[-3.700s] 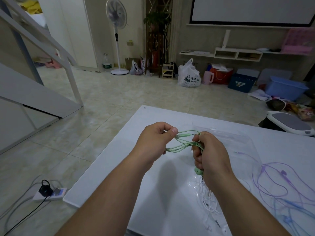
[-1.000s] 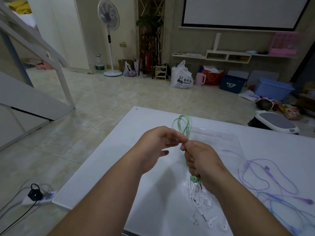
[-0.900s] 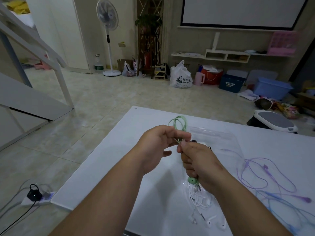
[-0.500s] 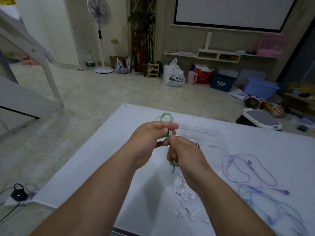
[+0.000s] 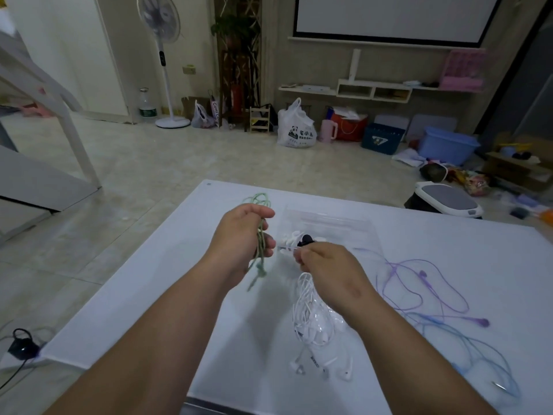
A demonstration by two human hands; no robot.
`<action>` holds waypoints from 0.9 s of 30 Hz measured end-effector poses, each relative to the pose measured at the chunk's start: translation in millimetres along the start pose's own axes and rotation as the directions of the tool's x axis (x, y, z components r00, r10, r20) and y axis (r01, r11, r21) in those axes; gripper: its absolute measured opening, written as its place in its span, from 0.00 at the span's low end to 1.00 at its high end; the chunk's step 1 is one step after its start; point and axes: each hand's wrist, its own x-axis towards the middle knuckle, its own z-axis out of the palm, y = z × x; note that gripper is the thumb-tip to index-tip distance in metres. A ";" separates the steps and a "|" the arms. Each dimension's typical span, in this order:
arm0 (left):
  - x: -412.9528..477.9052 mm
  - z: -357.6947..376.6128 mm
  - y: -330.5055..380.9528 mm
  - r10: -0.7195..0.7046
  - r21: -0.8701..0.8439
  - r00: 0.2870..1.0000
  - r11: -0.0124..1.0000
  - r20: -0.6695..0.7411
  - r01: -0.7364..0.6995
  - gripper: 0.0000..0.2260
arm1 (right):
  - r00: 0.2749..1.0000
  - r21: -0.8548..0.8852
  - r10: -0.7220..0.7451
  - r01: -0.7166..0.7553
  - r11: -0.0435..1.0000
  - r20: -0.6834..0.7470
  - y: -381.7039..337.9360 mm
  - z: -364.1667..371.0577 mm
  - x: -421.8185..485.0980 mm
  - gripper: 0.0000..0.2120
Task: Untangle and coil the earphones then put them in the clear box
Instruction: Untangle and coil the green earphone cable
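Left hand (image 5: 239, 235): it is being held above the white table (image 5: 179, 295), left of the clear box (image 5: 344, 223). Its fingers are curling round a bundle of green earphones (image 5: 261, 256) and gripping it at mid-length. A loop of green cable is standing up above the fist and a knotted end is hanging below it, clear of the table.

Right hand (image 5: 327, 265): it is sitting at the near-left corner of the clear box with its fingers curled in. A thin clear edge is showing at the fingertips, but the pictures are not showing whether the hand is pinching it, so the grip cannot be told.

Clear box: it is lying on the table just beyond the right hand. Small white pieces (image 5: 291, 237) and a black item (image 5: 305, 239) are showing through its near-left part. The green earphones are outside the box.

Other items on the table: a loose heap of white earphones (image 5: 309, 319) is lying below the right wrist. Purple earphones (image 5: 422, 274) are sprawling uncoiled to the right. Blue earphones (image 5: 432, 319) are lying tangled nearer the right front corner, with their cable crossing the purple one.
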 end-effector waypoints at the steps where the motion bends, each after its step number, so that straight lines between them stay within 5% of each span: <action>1: 0.9 -0.8 -2.2 -0.041 0.046 0.999 0.998 0.010 0.041 0.13 | 1.000 -0.010 -0.012 0.012 1.000 -0.027 1.9 -4.1 1.9 0.14; 5: -2.7 11.3 -30.4 -0.228 0.199 0.973 0.955 0.028 0.218 0.14 | 0.997 -0.017 0.003 -0.004 1.000 -0.083 8.4 -15.6 8.0 0.11; 9: -11.0 31.2 -57.4 -0.339 0.166 0.941 0.928 0.008 0.333 0.14 | 0.995 0.009 0.012 -0.011 1.000 -0.103 10.2 -18.1 10.8 0.11; 19: -8.3 24.9 -81.8 -0.243 0.675 0.966 0.727 0.084 0.124 0.18 | 0.994 0.037 -0.012 0.016 0.999 -0.111 10.5 -19.2 11.6 0.09; 24: -10.3 23.9 -83.1 -0.138 0.897 0.986 0.440 0.098 -0.027 0.12 | 0.995 0.042 -0.004 0.008 0.999 -0.101 10.0 -20.0 11.2 0.09; 27: -8.9 23.2 -75.6 -0.178 0.894 0.975 0.447 0.132 -0.039 0.12 | 0.995 0.039 -0.007 0.011 0.999 -0.098 10.4 -21.5 10.6 0.09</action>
